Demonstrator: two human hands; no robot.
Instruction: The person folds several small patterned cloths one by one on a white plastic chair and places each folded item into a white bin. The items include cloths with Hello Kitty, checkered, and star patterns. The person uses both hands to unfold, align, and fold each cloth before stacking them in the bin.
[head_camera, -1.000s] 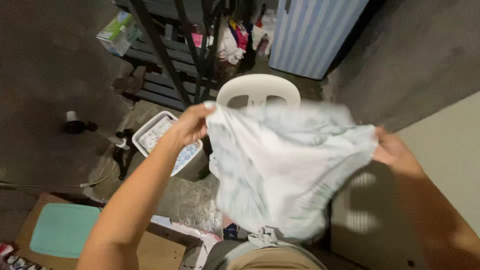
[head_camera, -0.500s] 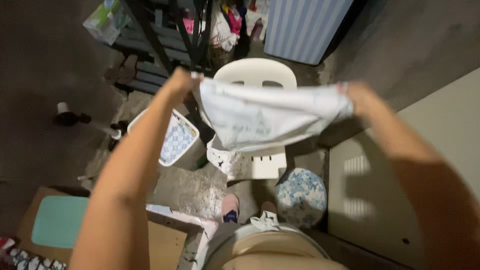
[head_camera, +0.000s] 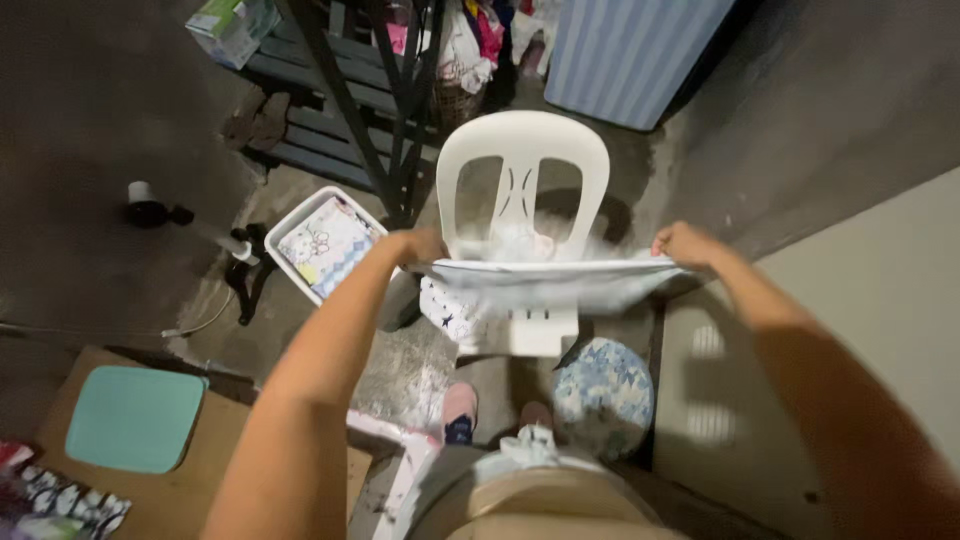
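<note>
From the head camera, looking straight down: both arms reach forward and slightly down, elbows wide; the left hand (head_camera: 418, 246) is closed on the left edge of a pale cloth (head_camera: 545, 280), knuckles up; the right hand (head_camera: 685, 243) is closed on the opposite edge, fist turned inward; between the two the cloth is pulled out flat and level, seen almost edge-on and blurred, so its print cannot be made out. The cloth hangs just above the seat of a white plastic chair (head_camera: 522, 150), whose slotted back stands upright beyond it; a dark-spotted white fabric (head_camera: 445, 308) lies on the seat's left side, partly under the stretched cloth.

Left of the chair sits a white rectangular basket (head_camera: 300, 218); it holds folded fabrics in pale checks and cartoon prints, filling it close to the rim. A round blue-flowered cushion (head_camera: 603, 392) lies on the floor near the person's feet, just right of the chair's front. At the lower left a teal lid (head_camera: 134, 418) rests on brown cardboard (head_camera: 215, 480). Beyond the chair a dark metal rack (head_camera: 395, 95) rises, with bright clothes bunched behind it; a blue-and-white striped panel (head_camera: 630, 55) stands at the top right.
</note>
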